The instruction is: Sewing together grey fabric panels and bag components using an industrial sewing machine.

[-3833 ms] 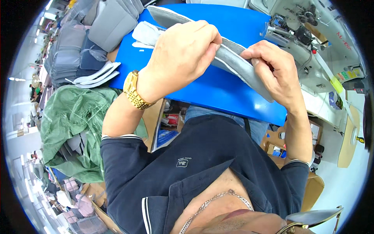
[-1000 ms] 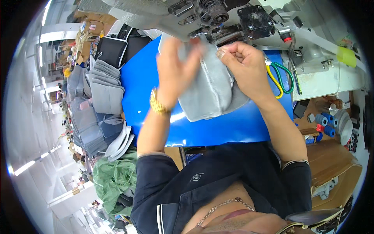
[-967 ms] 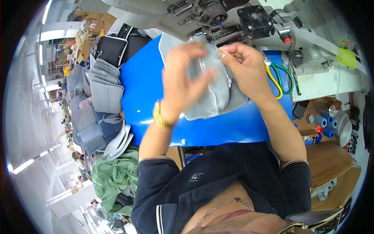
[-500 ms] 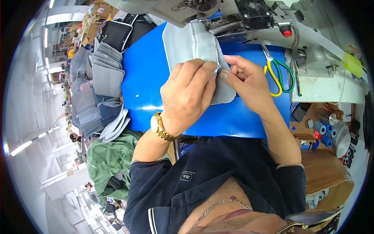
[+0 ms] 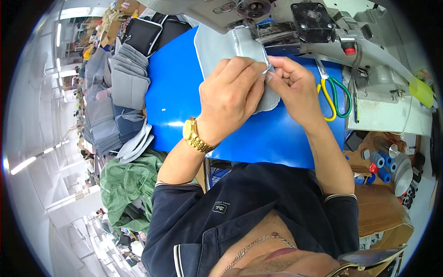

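Note:
A light grey fabric piece (image 5: 213, 48) with a sewn strip lies on the blue tabletop (image 5: 173, 87), its far end under the sewing machine (image 5: 286, 30). My left hand (image 5: 230, 94) rests over the fabric, fingers bent and closed on its right edge. Right beside those fingertips, my right hand (image 5: 295, 87) pinches the same edge between thumb and forefinger. The fingertips of both hands almost meet at a small raised fold. Part of the fabric's near end shows below my left hand; the rest there is covered.
Scissors (image 5: 335, 99) with yellow and green handles lie right of my right hand. Stacked grey fabric pieces (image 5: 129, 81) stand along the table's left side, above a green sheet (image 5: 127, 189). Blue thread spools (image 5: 383, 173) sit on a lower shelf at right.
My right hand has moved up against the left fingertips, and its thumb and forefinger have closed on the fabric edge. The view has shifted slightly.

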A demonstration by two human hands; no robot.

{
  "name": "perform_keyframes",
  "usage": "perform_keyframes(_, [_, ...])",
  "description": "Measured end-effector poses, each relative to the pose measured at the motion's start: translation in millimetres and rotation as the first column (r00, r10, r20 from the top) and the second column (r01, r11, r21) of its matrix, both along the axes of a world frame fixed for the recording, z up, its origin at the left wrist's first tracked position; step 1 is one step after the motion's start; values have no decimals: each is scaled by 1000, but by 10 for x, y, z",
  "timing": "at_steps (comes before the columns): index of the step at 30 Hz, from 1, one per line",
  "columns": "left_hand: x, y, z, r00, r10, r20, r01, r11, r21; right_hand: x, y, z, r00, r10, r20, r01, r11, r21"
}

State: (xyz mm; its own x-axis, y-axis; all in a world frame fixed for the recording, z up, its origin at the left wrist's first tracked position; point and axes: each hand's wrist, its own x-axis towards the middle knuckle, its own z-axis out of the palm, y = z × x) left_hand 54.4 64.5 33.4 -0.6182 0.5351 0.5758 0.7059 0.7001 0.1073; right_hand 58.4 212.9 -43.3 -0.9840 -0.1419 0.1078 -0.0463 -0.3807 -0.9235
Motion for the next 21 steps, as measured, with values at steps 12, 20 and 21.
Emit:
perform_keyframes(12, [-105,-89,-115,996,90,-6,-88,988,123,-43,104,275,994,-100,-53,112,935,337])
perform_keyframes(20, [11,-308,-130,844,18,536,-372,738,562,206,-313,61,997,-5,83,12,996,-86])
perform_keyframes(21, [-4,-354,-86,799,-31,601,-403,713,573,137,-369,44,987,112,113,-75,955,-286])
